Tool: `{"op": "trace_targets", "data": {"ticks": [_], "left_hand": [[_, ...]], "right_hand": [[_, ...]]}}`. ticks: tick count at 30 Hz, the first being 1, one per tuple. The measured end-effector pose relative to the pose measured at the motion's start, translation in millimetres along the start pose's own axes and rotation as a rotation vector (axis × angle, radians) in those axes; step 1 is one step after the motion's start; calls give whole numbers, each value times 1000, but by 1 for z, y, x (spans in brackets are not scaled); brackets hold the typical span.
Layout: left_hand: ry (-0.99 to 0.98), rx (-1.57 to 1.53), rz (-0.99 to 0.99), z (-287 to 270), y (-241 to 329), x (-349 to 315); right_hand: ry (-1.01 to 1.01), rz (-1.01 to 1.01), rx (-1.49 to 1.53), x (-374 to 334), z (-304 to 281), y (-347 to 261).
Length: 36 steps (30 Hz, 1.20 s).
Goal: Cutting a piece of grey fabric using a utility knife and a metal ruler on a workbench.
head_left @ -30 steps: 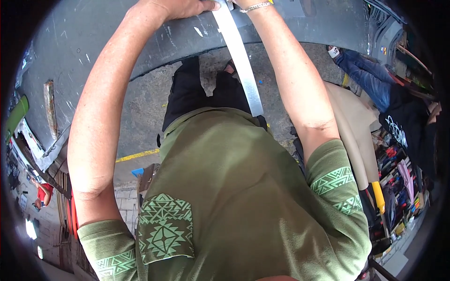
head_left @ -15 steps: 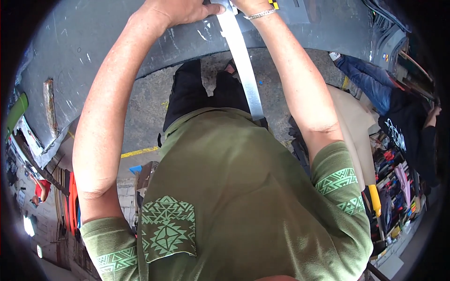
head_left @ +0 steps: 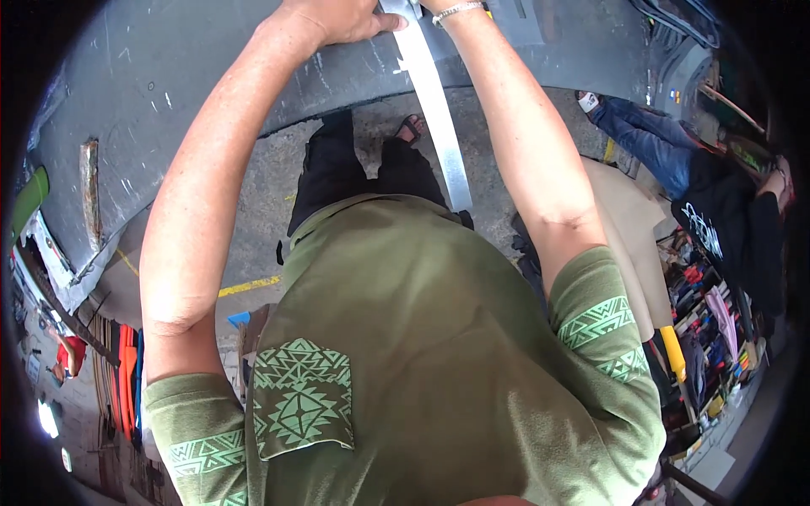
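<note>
A long, shiny, flat metal strip (head_left: 434, 114) runs from the upper edge down past the near rim of the dark grey table (head_left: 202, 101), its lower end close to my shirt. My left hand (head_left: 342, 18) is at the strip's upper part, the thumb laid against it; the other fingers are cut off by the picture's top. On the strip's other side is my right hand (head_left: 440, 5), mostly out of the picture, with a bracelet (head_left: 460, 12) at the wrist. Its fingers do not show.
A worn wooden stick (head_left: 90, 194) lies on the table at left. At right a person in dark clothes (head_left: 726, 228) stands near a beige sheet (head_left: 620, 223) and a crowded shelf (head_left: 704, 312). Another person in red (head_left: 72, 356) is far left. Orange pieces (head_left: 126, 375) stand there.
My view has shifted slightly. My right hand has moved up and a little left, farther out of the picture. My left thumb stays at the metal strip.
</note>
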<state>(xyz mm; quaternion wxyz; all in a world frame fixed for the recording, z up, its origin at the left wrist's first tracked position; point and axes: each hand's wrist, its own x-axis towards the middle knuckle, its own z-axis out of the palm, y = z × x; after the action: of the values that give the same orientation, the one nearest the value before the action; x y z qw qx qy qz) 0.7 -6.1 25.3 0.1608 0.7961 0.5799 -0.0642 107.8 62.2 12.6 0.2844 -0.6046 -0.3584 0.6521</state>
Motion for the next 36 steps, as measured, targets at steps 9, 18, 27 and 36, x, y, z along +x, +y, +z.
{"op": "trace_targets", "data": {"ticks": [9,18,27,36], "left_hand": [[-25,60,-66,21,-1,17],[18,-76,-11,22,-12,7],[82,-16,112,26,-19,4],[177,-117,202,36,-40,2]], "right_hand": [[-65,-698,-150,-61,-24,-99],[336,-560,237,-197,-157,-62],[157,-272,1110,-233,-95,118],[585,-24,-844,-217,-105,127]]}}
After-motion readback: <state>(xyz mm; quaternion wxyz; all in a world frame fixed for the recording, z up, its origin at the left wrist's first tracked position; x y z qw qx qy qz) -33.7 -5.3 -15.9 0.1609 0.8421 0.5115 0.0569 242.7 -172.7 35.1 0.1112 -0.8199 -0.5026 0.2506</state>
